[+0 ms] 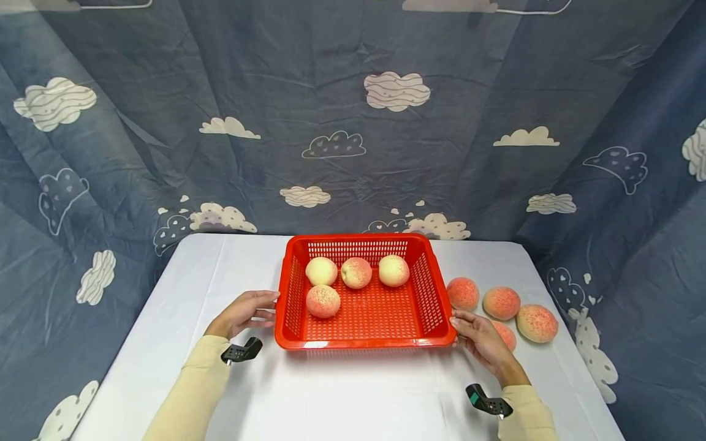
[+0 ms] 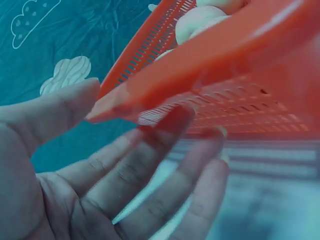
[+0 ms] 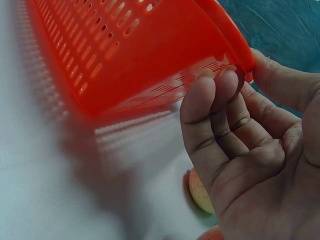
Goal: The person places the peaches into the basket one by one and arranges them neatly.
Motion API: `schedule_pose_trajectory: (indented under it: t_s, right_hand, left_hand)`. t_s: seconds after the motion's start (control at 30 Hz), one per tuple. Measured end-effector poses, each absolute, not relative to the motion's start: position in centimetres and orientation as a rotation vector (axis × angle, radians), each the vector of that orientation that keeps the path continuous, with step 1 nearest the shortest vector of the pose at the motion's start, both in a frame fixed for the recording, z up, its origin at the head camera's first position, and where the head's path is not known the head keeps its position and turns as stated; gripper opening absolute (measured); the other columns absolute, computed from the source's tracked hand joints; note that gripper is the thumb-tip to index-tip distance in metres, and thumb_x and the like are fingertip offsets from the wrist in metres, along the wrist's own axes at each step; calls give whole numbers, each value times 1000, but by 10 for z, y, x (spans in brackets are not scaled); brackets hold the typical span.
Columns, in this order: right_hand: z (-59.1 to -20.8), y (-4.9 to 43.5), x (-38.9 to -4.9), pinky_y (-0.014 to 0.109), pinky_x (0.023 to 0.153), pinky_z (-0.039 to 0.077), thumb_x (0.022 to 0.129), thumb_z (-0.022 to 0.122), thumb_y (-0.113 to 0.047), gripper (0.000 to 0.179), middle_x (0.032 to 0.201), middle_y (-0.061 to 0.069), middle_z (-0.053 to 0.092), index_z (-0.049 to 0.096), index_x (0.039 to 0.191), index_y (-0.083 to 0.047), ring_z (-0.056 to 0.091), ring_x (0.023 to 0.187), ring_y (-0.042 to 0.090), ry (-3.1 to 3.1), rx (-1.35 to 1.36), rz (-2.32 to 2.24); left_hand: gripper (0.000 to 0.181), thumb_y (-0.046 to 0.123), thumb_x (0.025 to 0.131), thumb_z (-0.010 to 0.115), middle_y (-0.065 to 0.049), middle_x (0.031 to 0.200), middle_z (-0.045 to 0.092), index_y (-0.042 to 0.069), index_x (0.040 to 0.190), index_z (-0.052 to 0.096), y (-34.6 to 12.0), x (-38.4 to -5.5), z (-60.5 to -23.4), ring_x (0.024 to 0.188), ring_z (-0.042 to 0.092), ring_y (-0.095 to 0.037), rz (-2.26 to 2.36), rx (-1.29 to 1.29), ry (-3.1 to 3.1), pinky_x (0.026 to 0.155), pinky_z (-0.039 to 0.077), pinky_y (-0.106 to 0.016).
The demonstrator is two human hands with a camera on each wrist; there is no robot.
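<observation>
A red plastic basket (image 1: 364,343) with slotted sides is between the two hands over the white table, a shadow showing beneath it in the right wrist view. Inside sit several peaches, among them a speckled peach (image 1: 323,301) at the front and a pale yellow peach (image 1: 394,271) at the right. My left hand (image 1: 245,313) grips the basket's left rim, thumb at the top edge and fingers under the lip. At the opposite side my right hand (image 1: 482,340) pinches the rim (image 3: 232,35) between thumb and curled fingers.
Several more peaches lie on the table right of the basket, including a large peach (image 1: 537,323) and a redder peach (image 1: 463,293) close by the basket's side. A white cloth covers the table (image 1: 380,392). Behind hangs a dark blue curtain (image 1: 331,61) with cloud prints.
</observation>
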State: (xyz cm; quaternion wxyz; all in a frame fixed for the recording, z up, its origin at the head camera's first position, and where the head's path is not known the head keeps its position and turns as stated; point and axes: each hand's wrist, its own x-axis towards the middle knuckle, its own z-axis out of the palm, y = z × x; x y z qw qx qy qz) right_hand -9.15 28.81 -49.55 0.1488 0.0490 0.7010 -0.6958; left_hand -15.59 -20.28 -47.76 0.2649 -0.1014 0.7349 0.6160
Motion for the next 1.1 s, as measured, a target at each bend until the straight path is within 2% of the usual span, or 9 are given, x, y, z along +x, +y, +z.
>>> schedule_pose_trajectory:
  t_s: [0.17,0.3,0.43,0.57,0.73,0.9,1.1]
  right_hand:
    - [-494,288,-92,29,67,57,100,53,-14,44,99,0,67,39,130,14,62,75,9,2021,139,-1991]
    - [-493,289,-92,29,68,56,100,52,-15,46,100,0,66,37,132,14,63,76,10,2016,171,-1982]
    - [-493,289,-92,28,68,56,100,53,-14,43,99,0,67,39,131,13,63,76,10,2001,178,-1999]
    - [-493,289,-92,27,67,56,100,53,-13,41,98,-1,67,41,129,13,63,75,9,1994,157,-2015]
    - [-493,289,-91,26,67,56,100,53,-14,47,99,0,67,37,134,14,63,75,10,2003,208,-2015]
    - [-495,288,-91,28,69,56,100,53,-16,49,102,1,65,36,135,14,63,78,10,2030,217,-1981]
    - [-494,287,-92,29,69,56,100,53,-15,47,101,2,64,37,133,15,61,76,10,2042,198,-1975]
  left_hand:
    - [51,26,96,59,-6,100,68,-9,131,49,-205,-150,-483,81,67,-16,1758,-199,1893,84,56,-40]
    - [40,23,97,59,-1,93,69,-7,123,57,-206,-147,-486,77,66,-14,1796,-154,1824,77,58,-33]
    - [30,22,97,58,-1,90,70,-2,115,62,-206,-146,-490,74,66,-13,1829,-114,1736,71,58,-28]
    - [20,20,98,58,-4,93,71,2,107,64,-206,-147,-493,77,68,-14,1848,-104,1677,73,58,-29]
    - [11,16,98,57,-4,93,71,9,97,65,-205,-151,-493,78,68,-14,1876,-81,1610,74,58,-30]
    - [7,8,97,58,-5,93,71,7,101,63,-206,-153,-493,79,69,-15,1936,-104,1516,75,58,-31]
    - [15,4,94,60,-8,98,71,2,109,60,-208,-151,-493,84,70,-18,1995,-161,1458,80,57,-34]
